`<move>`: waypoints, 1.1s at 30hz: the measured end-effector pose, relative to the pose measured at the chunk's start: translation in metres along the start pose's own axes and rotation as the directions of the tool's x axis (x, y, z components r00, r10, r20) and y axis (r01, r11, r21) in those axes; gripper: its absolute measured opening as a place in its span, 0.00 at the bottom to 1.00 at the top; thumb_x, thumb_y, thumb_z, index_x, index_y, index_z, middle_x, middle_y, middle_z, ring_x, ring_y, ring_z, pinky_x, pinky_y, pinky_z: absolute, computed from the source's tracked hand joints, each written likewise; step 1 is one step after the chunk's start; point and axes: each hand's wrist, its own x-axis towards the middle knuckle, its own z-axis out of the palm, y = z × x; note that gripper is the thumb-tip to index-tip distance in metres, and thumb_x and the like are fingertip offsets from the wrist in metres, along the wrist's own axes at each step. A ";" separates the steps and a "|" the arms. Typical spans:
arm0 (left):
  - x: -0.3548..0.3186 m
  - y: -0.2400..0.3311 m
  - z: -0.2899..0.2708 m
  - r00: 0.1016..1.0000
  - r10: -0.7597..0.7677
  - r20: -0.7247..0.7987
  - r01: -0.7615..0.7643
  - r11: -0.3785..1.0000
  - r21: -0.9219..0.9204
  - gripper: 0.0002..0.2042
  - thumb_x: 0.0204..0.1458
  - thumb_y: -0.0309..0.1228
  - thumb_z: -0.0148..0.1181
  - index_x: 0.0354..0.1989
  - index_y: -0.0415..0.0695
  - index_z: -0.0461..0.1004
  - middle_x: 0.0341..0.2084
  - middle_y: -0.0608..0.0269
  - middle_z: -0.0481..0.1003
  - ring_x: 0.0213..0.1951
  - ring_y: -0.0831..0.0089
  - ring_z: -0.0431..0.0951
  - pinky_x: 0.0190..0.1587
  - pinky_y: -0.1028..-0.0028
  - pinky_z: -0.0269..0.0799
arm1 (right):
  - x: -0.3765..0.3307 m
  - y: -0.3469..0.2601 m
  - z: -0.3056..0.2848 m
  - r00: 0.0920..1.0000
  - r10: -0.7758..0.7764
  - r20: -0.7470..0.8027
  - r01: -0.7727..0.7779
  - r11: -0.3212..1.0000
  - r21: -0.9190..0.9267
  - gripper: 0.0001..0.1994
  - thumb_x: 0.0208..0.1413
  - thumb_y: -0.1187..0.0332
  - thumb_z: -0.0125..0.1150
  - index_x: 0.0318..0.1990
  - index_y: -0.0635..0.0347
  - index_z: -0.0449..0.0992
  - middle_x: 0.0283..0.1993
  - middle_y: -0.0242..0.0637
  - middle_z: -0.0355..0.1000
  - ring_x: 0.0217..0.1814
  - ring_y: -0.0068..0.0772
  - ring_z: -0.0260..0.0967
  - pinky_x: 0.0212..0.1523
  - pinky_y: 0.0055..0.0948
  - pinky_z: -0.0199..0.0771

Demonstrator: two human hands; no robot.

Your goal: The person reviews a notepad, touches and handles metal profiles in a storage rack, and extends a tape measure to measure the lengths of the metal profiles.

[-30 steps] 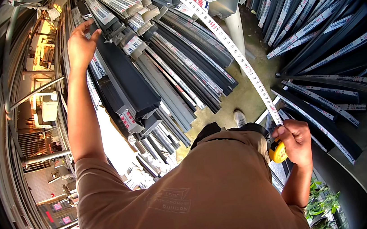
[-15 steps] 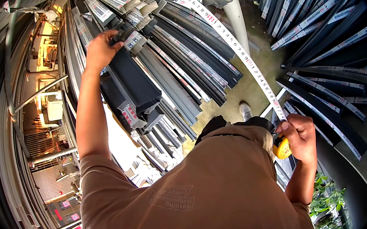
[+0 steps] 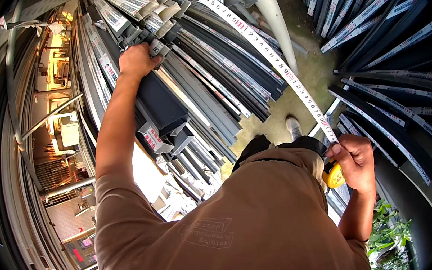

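My right hand [image 3: 353, 162] is closed round a yellow tape measure [image 3: 333, 176], its thumb pressed on the blade by the case. The white tape blade [image 3: 265, 49] runs out long, rising to the upper left past the top edge of the view. My left hand [image 3: 138, 62] reaches up to a stack of long metal profiles, its fingers curled over the end of a grey metal profile [image 3: 159, 48]. Most of those fingertips are hidden behind the hand. Just below it lies a wide dark profile [image 3: 161, 101].
More long profiles [image 3: 214, 76] with printed film fill the rack ahead. Dark profiles [image 3: 384, 110] fan out on the right. A pale post [image 3: 276, 32] stands beyond the tape blade, above the concrete floor [image 3: 268, 123]. Metal rack bars [image 3: 51, 119] cross at left; a leafy plant [image 3: 389, 232] is lower right.
My left hand has shifted a little right and down, and its fingers have closed over the profile end. The tape blade has swung slightly left at its upper part; my right hand keeps its grip.
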 end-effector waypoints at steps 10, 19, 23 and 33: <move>0.001 -0.007 0.000 1.000 0.016 0.003 -0.016 0.999 0.042 0.18 0.52 0.47 0.73 0.43 0.47 0.82 0.41 0.50 0.85 0.47 0.49 0.85 0.50 0.54 0.80 | 0.002 0.001 0.001 1.000 -0.006 0.017 0.006 1.000 -0.017 0.12 0.63 0.71 0.64 0.26 0.65 0.82 0.20 0.38 0.72 0.20 0.31 0.69 0.24 0.31 0.64; -0.085 0.005 -0.035 0.952 0.298 0.070 -0.268 0.920 -0.285 0.21 0.58 0.46 0.69 0.52 0.44 0.84 0.55 0.50 0.81 0.59 0.50 0.80 0.62 0.58 0.75 | 0.010 -0.006 0.018 0.994 0.014 0.111 -0.018 0.999 0.032 0.13 0.64 0.72 0.61 0.26 0.66 0.82 0.22 0.37 0.76 0.24 0.26 0.72 0.28 0.30 0.69; -0.104 0.008 -0.031 0.931 0.365 0.016 -0.333 0.864 -0.377 0.23 0.59 0.45 0.69 0.56 0.42 0.81 0.56 0.48 0.80 0.60 0.48 0.79 0.65 0.57 0.73 | 0.022 0.004 0.028 0.989 0.027 0.148 -0.037 0.997 0.065 0.16 0.67 0.69 0.60 0.27 0.69 0.82 0.24 0.38 0.79 0.26 0.25 0.74 0.31 0.28 0.73; -0.195 0.005 -0.054 0.918 0.329 -0.222 -0.396 0.720 -0.569 0.22 0.60 0.42 0.68 0.57 0.41 0.79 0.56 0.48 0.79 0.60 0.47 0.78 0.64 0.54 0.73 | 0.032 -0.023 0.048 0.982 0.046 0.182 -0.057 0.997 0.055 0.16 0.69 0.70 0.58 0.29 0.70 0.82 0.27 0.38 0.80 0.28 0.23 0.74 0.34 0.26 0.73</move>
